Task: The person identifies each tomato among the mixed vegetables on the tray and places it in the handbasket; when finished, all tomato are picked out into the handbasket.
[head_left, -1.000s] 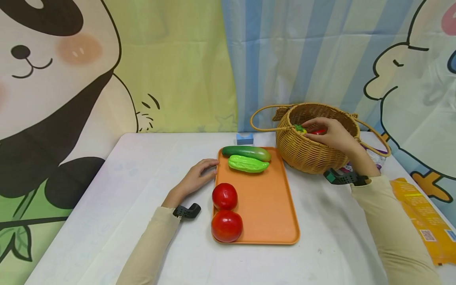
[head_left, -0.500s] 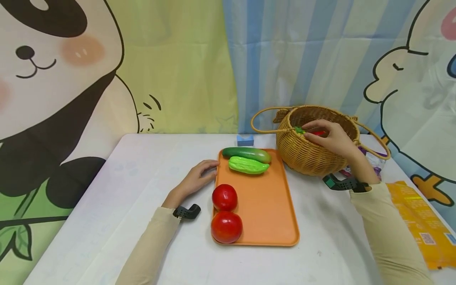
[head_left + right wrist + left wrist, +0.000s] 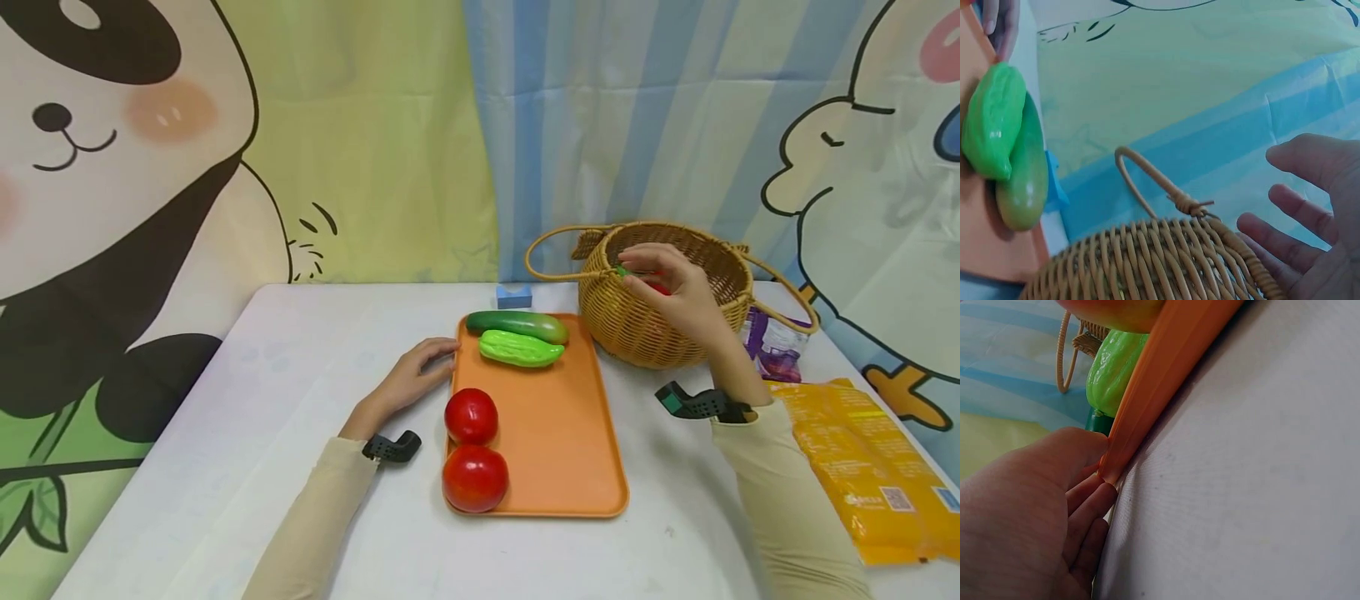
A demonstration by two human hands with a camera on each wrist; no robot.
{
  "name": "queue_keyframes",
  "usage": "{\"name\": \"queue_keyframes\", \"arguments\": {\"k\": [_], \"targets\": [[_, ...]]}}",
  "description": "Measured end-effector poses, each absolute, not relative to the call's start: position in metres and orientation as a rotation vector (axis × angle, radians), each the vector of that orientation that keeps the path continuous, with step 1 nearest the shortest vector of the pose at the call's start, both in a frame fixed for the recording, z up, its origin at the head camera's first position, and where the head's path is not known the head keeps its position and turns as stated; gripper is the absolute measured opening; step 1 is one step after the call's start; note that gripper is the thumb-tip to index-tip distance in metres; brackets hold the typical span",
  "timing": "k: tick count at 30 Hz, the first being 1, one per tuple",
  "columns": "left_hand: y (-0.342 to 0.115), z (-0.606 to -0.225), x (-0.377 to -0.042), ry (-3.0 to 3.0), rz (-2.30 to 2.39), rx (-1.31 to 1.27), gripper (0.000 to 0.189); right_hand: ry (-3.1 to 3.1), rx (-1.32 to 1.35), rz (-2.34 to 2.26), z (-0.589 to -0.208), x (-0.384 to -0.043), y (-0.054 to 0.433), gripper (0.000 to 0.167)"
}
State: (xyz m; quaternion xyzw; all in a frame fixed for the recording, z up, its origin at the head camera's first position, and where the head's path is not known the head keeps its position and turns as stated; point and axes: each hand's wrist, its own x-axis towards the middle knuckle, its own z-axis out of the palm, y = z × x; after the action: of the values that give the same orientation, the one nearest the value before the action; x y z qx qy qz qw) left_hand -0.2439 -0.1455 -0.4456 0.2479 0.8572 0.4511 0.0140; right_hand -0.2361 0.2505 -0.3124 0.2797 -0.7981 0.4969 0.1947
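Note:
My right hand [image 3: 678,292] hovers over the wicker basket [image 3: 637,321], thumb and fingers apart, with nothing between them in the right wrist view. Past the fingers, a red item [image 3: 658,285] and a bit of green [image 3: 622,271] show inside the basket, partly hidden. My left hand [image 3: 412,372] touches the left rim of the orange tray [image 3: 558,442] with its fingertips. On the tray lie a dark green cucumber [image 3: 517,323], a bright green bumpy vegetable like a bitter melon [image 3: 521,348], and two red round fruits, the upper one [image 3: 471,416] and the lower one [image 3: 475,478].
Behind the tray stands a small blue block [image 3: 513,297]. An orange packet [image 3: 862,467] lies at the right edge of the white table [image 3: 300,350], with a purple packet [image 3: 776,346] beside the basket. Patterned curtains hang at the back.
My right hand has shifted slightly left and its thumb and fingers have spread. The right forearm has moved left too, uncovering more of both packets. My left hand stays at the tray's rim.

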Motion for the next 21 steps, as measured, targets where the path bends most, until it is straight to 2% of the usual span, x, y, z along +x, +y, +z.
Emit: {"name": "queue_keyframes", "arguments": {"k": [10,21], "targets": [[-0.144,-0.449,-0.242,2.656,1.414,0.786,0.039,-2.029,0.927,1.64,-0.325,-0.22,0.222,0.032],[-0.144,-0.445,-0.243,2.668,1.404,0.779,0.039,-2.134,1.224,1.498,-0.335,-0.21,0.183,0.035]]}}
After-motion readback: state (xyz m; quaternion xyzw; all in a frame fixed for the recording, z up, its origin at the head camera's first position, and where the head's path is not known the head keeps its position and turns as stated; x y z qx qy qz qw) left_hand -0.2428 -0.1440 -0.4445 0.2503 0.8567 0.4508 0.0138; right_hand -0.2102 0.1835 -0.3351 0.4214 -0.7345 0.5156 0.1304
